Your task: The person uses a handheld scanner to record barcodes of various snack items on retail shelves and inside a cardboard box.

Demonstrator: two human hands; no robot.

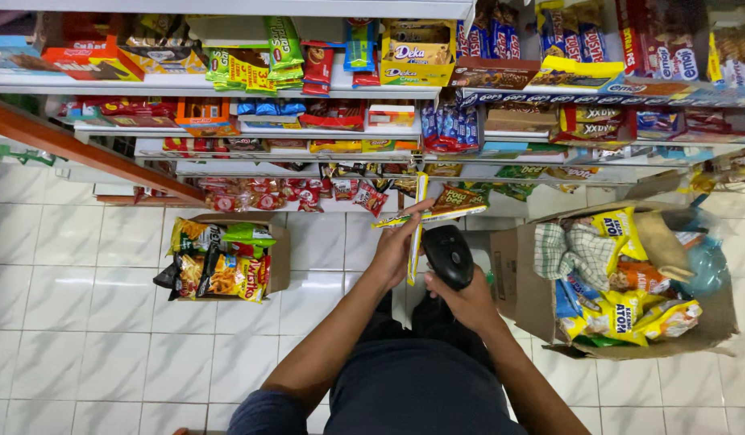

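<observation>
We see the left hand pinching a thin yellow snack packet upright; the right hand grips a black scanner just beside it, above white floor tiles.

Both bare forearms reach forward from the body, converging. The left hand has its fingers curled in a grip, wrist raised; the right hand sits lower, closed.

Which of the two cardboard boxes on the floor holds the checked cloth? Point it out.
The large brown cardboard box right of the person: a green-and-white checked cloth lies over its snack bags. The smaller brown cardboard box at left holds only snack packets.
</observation>
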